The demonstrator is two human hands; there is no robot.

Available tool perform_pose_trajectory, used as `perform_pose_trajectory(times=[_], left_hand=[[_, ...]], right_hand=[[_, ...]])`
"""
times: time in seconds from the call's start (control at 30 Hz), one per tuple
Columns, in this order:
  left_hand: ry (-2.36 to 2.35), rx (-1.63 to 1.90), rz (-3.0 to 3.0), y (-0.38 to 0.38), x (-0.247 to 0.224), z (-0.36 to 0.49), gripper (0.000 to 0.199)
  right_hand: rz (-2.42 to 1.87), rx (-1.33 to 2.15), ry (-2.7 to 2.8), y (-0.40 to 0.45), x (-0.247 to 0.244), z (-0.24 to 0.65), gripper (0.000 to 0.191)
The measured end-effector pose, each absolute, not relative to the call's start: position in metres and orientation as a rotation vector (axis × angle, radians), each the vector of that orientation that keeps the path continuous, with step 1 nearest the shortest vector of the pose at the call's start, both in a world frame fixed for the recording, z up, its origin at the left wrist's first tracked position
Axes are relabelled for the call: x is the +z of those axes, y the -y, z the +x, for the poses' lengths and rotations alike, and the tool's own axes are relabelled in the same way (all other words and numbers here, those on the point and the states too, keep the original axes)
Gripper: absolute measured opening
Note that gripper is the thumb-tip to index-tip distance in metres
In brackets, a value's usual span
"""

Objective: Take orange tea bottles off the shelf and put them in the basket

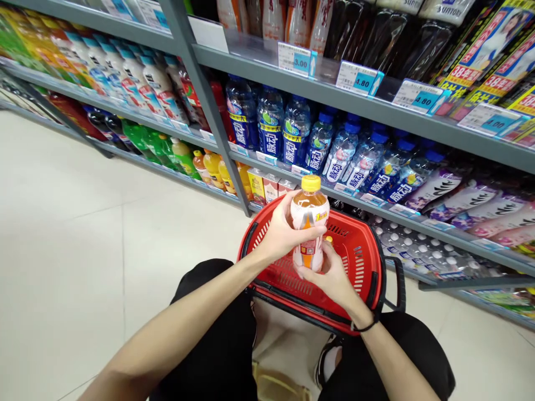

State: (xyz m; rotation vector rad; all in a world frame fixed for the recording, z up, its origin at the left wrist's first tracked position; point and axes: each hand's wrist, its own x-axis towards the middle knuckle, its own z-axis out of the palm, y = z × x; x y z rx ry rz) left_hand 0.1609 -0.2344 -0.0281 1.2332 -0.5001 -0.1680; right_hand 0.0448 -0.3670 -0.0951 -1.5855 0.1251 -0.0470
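Observation:
A bottle (308,214) with a yellow cap and a pale, orange-marked label stands nearly upright between my two hands. My left hand (282,228) is wrapped round its upper left side, the thumb across the label. Lower down, my right hand (330,273) grips the bottle near its base from the right. Both hands are over a red shopping basket (368,245), which has slots in its walls. Inside the basket, behind the bottle, another yellow cap (329,239) shows in part; the rest of that item is hidden.
Grey shelves (359,106) full of drinks run across the view beyond the basket. Blue bottles (296,128) stand on the middle shelf, with price tags along the edges. The basket's black handle (400,284) sticks out at right. My knees flank the basket above the pale floor (62,223).

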Motion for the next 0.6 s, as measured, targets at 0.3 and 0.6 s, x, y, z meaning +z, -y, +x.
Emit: perform_pose_trajectory(times=[0.3, 0.6], left_hand=[[0.451, -0.447, 1.000, 0.228, -0.021, 0.162, 0.067], [0.775, -0.287, 1.060, 0.224, -0.024, 0.168, 0.061]], right_hand=[[-1.102, 0.433, -0.097, 0.348, -0.081, 0.037, 0.079], [-1.648, -0.140, -0.246, 0.346, -0.109, 0.039, 0.076]])
